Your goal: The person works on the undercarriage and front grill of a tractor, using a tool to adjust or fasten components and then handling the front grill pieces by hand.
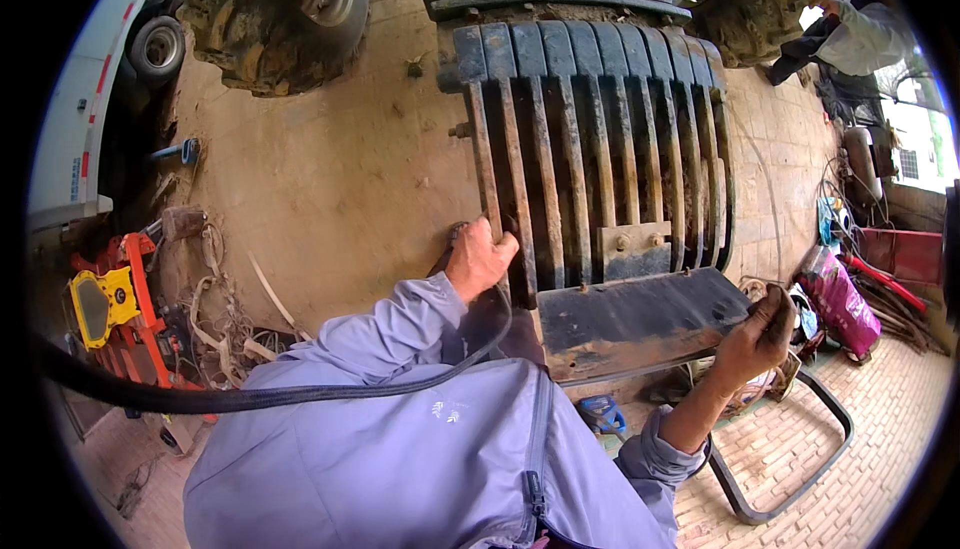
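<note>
A rack of rusty, dark metal bars (548, 179) sits in front of me on the front of a wheeled machine. At its near end is a black, dirt-smeared flat plate (640, 317). My left hand (480, 259) is closed beside the leftmost bar, and what its fingers hold is hidden. A black cable (340, 389) crosses my jacket and runs up to just below that hand. Off the plate's right corner, my right hand (757, 334) is raised with dirty fingers pinched together; anything between them is too small to make out.
Large muddy tires (280, 19) stand at the far side. An orange and yellow machine (110, 299) lies left among cords. To the right are a black tubular frame (840, 414), a purple sack (835, 299) and a blue tool (600, 414). Another person (860, 34) is at far right.
</note>
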A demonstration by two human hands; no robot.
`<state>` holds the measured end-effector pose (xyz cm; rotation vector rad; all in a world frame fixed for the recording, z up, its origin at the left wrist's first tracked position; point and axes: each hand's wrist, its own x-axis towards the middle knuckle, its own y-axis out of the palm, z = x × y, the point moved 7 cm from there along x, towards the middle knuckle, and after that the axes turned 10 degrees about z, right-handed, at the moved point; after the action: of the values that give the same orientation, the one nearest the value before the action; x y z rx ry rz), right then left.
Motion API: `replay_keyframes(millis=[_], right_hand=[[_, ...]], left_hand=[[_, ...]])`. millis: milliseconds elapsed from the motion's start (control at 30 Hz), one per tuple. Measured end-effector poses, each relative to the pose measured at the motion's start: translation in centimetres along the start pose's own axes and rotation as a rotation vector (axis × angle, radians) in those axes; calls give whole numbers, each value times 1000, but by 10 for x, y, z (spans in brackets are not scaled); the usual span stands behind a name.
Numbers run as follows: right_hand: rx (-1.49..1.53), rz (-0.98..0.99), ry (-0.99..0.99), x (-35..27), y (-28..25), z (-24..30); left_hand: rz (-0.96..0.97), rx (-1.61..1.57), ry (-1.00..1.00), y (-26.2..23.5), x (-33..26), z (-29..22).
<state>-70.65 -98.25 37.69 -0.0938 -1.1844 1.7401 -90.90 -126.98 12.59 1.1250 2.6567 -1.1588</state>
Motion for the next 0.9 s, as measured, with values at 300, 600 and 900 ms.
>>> replay_keyframes(millis=[300, 600, 900], right_hand=[[86, -8, 27, 0, 0, 4], [130, -6, 25, -1, -3, 2], [186, -3, 28, -4, -3, -2]], left_hand=[[-156, -165, -133, -23, -9, -20], [-206, -272, -74, -25, -14, -30], [-232, -212, -38, -21, -10, -20]])
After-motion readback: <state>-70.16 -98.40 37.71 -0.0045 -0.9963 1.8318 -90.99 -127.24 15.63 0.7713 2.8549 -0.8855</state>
